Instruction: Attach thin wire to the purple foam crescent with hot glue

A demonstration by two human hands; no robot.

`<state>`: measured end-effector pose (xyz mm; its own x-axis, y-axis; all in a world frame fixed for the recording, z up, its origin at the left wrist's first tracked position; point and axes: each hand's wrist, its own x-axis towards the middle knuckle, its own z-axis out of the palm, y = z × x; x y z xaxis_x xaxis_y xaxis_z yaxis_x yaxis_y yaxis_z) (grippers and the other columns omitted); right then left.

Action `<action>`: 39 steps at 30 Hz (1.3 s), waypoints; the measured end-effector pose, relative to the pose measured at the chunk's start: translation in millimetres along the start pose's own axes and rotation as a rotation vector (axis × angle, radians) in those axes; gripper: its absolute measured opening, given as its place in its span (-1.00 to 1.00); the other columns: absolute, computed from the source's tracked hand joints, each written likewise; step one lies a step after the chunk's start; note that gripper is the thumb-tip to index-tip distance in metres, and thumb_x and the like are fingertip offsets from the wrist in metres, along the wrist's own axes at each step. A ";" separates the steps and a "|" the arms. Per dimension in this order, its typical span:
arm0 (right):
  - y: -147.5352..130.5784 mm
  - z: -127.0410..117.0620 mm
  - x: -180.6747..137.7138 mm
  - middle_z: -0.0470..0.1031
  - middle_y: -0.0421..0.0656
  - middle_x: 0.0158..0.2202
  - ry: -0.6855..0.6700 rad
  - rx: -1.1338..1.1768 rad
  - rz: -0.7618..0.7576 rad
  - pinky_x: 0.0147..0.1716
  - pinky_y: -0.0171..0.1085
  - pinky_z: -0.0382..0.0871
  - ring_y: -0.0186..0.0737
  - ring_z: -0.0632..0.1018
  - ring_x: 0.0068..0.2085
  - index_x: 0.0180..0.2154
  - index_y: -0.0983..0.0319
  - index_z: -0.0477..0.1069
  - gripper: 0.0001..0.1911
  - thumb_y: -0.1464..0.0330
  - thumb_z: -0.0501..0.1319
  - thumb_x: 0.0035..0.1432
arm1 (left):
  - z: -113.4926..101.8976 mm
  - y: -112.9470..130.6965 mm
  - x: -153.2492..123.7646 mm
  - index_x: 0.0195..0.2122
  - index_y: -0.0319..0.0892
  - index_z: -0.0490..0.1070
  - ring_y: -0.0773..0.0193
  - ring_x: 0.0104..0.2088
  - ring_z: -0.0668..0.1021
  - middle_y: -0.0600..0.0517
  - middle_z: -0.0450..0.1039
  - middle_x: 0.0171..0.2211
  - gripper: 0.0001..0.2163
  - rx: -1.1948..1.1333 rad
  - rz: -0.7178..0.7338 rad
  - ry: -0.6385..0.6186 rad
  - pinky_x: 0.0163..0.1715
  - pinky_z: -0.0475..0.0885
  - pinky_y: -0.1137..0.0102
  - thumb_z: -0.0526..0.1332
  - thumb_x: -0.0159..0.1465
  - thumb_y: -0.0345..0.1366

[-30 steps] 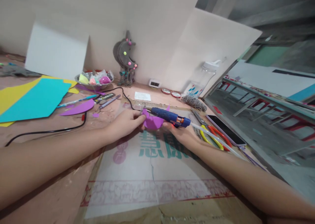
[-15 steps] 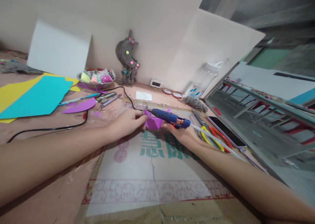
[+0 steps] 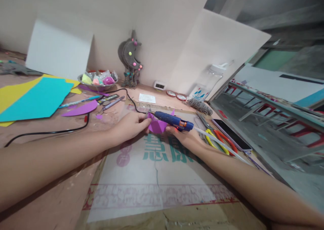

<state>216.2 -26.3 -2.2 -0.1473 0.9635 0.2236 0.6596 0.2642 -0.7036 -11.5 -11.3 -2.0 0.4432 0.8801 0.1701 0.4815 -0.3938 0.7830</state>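
My left hand (image 3: 133, 127) pinches the left side of a purple cut-out piece (image 3: 157, 126) between thumb and fingers. The piece looks like thin foam or paper and has pointed corners. My right hand (image 3: 186, 135) is wrapped round a blue hot glue gun (image 3: 168, 118), which shows a small red light. Its nozzle points left, at the purple piece close to my left thumb. A long clear glue stick (image 3: 215, 139) sticks out of the gun's back end. The gun covers part of the purple piece, and both hands are over a printed cardboard sheet (image 3: 152, 196).
On the right are scissors (image 3: 229, 142), pliers (image 3: 212, 142) with yellow handles, a phone (image 3: 233, 134), grey yarn (image 3: 199, 106) and a bottle (image 3: 209, 83). Leftward lie turquoise sheets (image 3: 37, 100), a purple leaf shape (image 3: 81, 108), a black cord (image 3: 48, 133) and a bowl (image 3: 97, 85) of clay packets.
Almost nothing differs. The whole view has shifted very slightly; both hands keep their hold, with the glue gun's nozzle still by the purple piece.
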 end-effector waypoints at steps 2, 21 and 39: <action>0.1 0.4 -0.1 0.58 -0.16 -0.34 0.010 0.000 0.009 -0.28 -0.17 0.50 -0.08 0.56 -0.29 -0.32 0.13 0.49 -0.75 0.12 0.24 0.04 | 0.0 -0.1 0.2 -0.56 -0.18 0.39 0.27 -0.47 0.48 0.06 0.47 -0.55 -0.68 0.009 0.002 -0.007 -0.39 0.29 0.42 -0.02 0.25 -0.21; -1.4 2.1 0.4 0.59 -0.15 -0.33 0.018 0.011 0.019 -0.25 -0.19 0.49 -0.09 0.57 -0.27 -0.33 0.14 0.51 -0.76 0.14 0.24 0.03 | -0.5 -0.2 0.2 -0.57 -0.19 0.40 0.26 -0.47 0.49 0.05 0.47 -0.55 -0.67 0.005 0.007 0.006 -0.37 0.28 0.40 0.00 0.25 -0.21; 4.6 1.8 0.2 0.59 -0.16 -0.34 0.070 -0.048 0.023 -0.28 -0.21 0.51 -0.10 0.58 -0.27 -0.34 0.17 0.50 -0.76 0.16 0.25 0.02 | -0.2 1.3 -0.4 -0.55 -0.19 0.38 0.26 -0.46 0.49 0.06 0.48 -0.53 -0.68 0.009 0.006 0.013 -0.37 0.28 0.42 -0.01 0.27 -0.19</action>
<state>217.9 -24.8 -6.7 -0.0807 0.9634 0.2555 0.6973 0.2377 -0.6762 -11.2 -12.1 -1.0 0.4364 0.8810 0.1827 0.4853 -0.4015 0.7767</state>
